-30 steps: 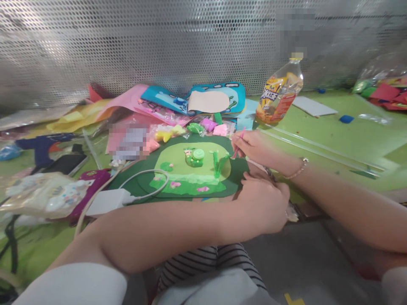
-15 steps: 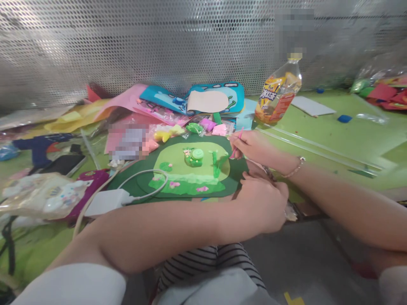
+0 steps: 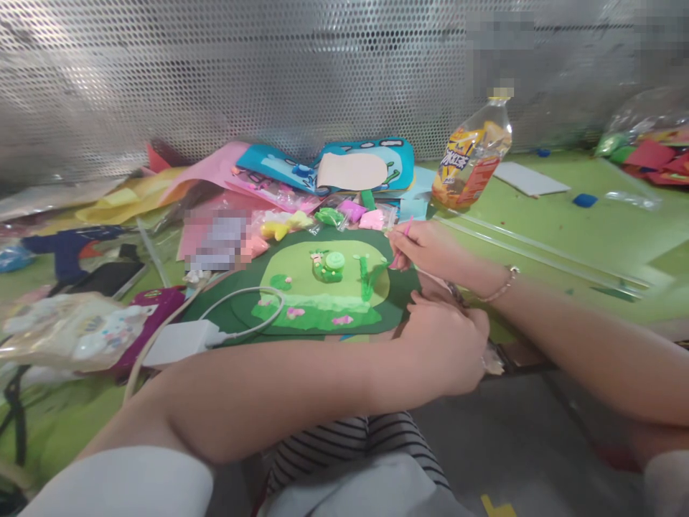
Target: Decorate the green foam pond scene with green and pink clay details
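The right hand (image 3: 414, 245) is closed on a slim pink tool (image 3: 408, 229), whose lower tip is at the leaves of the green clay plant (image 3: 366, 278), just left of the fingers. The left hand (image 3: 448, 339) is curled nearer the body, close to the right hand but apart from it, beside the right edge of the dark green board (image 3: 402, 298); whether it grips anything cannot be told. The board lies left of both hands, with a light green panel (image 3: 291, 262) on it. On that panel, farther left of the right hand than the plant, sits a green clay snail (image 3: 330, 267). Bagged pink clay (image 3: 372, 220) lies just beyond the right hand to its left, and a bottle (image 3: 467, 169) leans beyond it to its right. A white charger (image 3: 183, 343) lies well left of the left hand, its cable (image 3: 283, 300) looping over the board.
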Demonstrator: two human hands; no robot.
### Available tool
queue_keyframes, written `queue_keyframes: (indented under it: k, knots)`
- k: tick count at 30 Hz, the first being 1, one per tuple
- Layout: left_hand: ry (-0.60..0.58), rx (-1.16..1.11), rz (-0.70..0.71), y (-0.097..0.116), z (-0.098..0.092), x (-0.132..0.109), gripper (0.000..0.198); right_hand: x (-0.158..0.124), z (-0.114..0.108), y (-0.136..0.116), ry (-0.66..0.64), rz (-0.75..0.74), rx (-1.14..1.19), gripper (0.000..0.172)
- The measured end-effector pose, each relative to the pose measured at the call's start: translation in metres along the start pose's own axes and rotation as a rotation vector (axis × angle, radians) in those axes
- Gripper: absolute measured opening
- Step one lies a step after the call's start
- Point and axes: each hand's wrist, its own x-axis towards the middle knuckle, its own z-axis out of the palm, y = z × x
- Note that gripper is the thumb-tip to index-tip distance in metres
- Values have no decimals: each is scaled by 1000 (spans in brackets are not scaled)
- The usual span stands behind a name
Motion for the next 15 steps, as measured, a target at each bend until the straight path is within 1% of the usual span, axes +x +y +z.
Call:
queue_keyframes:
  k: [5, 15]
  knots:
    - [-38, -12, -1, -1, -3, 0, 40, 0, 1, 2, -1, -7, 25, 37]
    - [-23, -1, -2, -1, -1, 1, 42, 1, 1, 3, -20, 23, 45, 36]
